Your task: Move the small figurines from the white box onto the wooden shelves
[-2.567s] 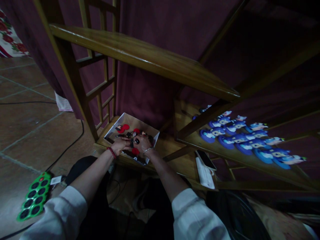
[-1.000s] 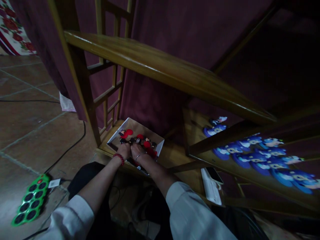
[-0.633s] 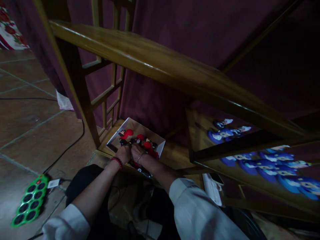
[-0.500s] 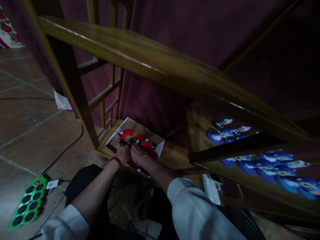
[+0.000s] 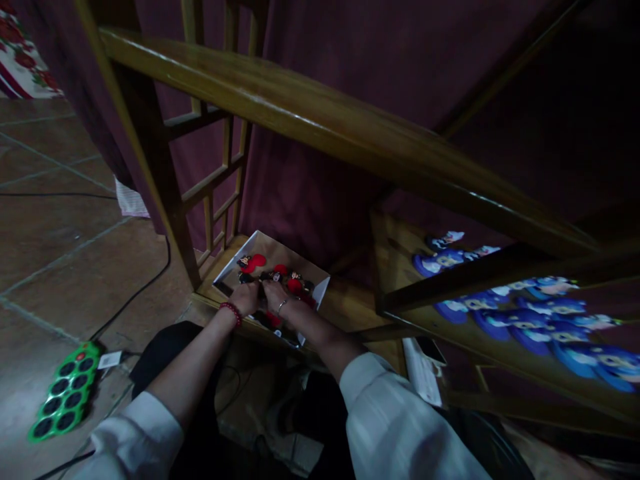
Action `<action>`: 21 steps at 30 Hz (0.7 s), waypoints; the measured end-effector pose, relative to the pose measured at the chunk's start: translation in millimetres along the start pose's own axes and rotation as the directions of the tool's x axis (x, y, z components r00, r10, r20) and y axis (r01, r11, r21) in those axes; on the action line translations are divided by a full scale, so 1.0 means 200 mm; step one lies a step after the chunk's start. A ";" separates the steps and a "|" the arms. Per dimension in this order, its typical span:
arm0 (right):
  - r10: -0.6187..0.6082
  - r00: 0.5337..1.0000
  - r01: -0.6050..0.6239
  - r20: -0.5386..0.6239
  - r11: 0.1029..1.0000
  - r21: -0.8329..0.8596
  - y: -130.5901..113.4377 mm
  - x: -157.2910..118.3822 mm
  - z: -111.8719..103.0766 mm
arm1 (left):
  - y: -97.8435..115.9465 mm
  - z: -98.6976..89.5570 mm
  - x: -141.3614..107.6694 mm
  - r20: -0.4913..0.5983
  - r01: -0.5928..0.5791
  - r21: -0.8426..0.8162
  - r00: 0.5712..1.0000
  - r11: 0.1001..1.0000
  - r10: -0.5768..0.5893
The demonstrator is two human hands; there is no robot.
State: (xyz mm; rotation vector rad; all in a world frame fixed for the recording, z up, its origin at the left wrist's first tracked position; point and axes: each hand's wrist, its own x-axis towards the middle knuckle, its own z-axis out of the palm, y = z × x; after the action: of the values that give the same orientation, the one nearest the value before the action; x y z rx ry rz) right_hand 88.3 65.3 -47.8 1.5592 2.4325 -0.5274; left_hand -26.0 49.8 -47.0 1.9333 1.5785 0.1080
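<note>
A shallow white box (image 5: 320,293) sits on the low wooden shelf, with several small red and black figures (image 5: 295,285) lying in it. Both hands reach into the box and nearly touch each other. My left hand (image 5: 245,298), with a red bead bracelet at the wrist, has its fingers closed near the box's middle. Beside it my right hand (image 5: 275,295), wearing a thin metal bracelet, is also closed, its fingertips meeting the left hand's. Whatever lies between the fingers is hidden and dim.
A wooden rail (image 5: 320,127) crosses above my hands, with a lattice side panel (image 5: 213,183) at left. Rows of blue figures (image 5: 530,327) lie on the shelf at right. A green power strip (image 5: 67,393) and cables are on the tiled floor. A phone (image 5: 431,350) lies at lower right.
The view has shifted slightly. Both hands have moved a little up and deeper into the box, still side by side; more of the red figures at its near edge shows.
</note>
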 end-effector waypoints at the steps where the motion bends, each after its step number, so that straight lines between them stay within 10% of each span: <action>1: -0.001 1.000 0.001 -0.012 1.000 -0.002 0.01 -0.01 0.00 | 0.00 0.00 0.00 -0.004 -0.009 -0.002 1.000 1.000 0.009; 21: -0.032 0.996 0.042 -0.087 0.992 0.120 0.03 -0.04 0.02 | 0.01 -0.01 0.00 0.026 0.001 0.048 1.000 0.999 -0.002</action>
State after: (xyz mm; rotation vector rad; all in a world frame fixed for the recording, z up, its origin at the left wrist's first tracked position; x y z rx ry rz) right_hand 96.6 58.7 -48.7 1.6177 2.5401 -0.6399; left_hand -25.4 49.6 -44.7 1.9621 1.5788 0.0443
